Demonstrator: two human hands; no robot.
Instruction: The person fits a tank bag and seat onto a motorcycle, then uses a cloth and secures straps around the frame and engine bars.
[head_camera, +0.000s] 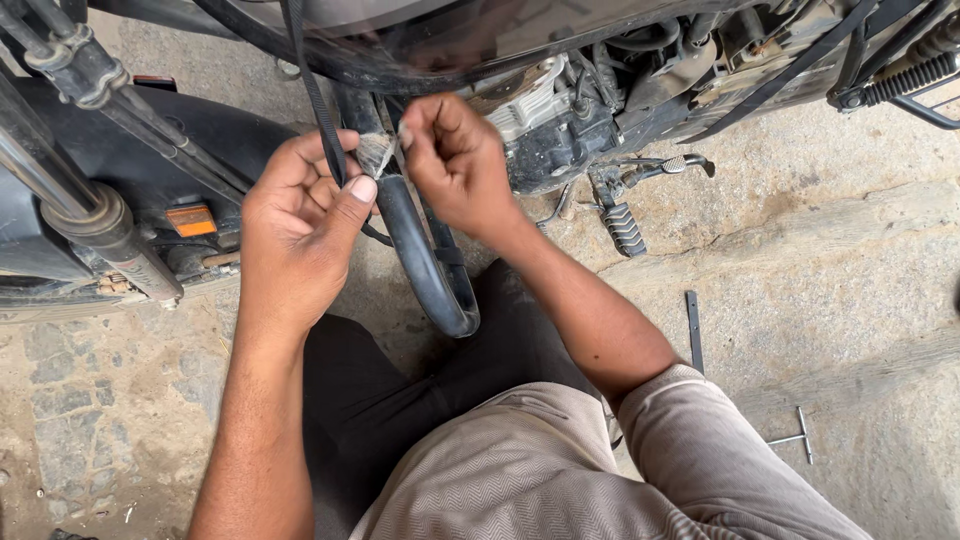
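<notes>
A small, thin, translucent grey scrap (376, 153) sits pinched between both hands, above the black rubber inner tube (420, 260). The left hand (300, 215) clamps its lower edge under the thumb; the right hand (455, 160) has fingertips closed on its upper right edge.

A motorcycle engine (545, 125) sits above a ribbed footpeg (622, 228). An orange reflector (190, 219) shows beside the front fork (95, 215). On the concrete floor (850, 300) lie a T-handle wrench (798, 436) and a flat metal strip (693, 330).
</notes>
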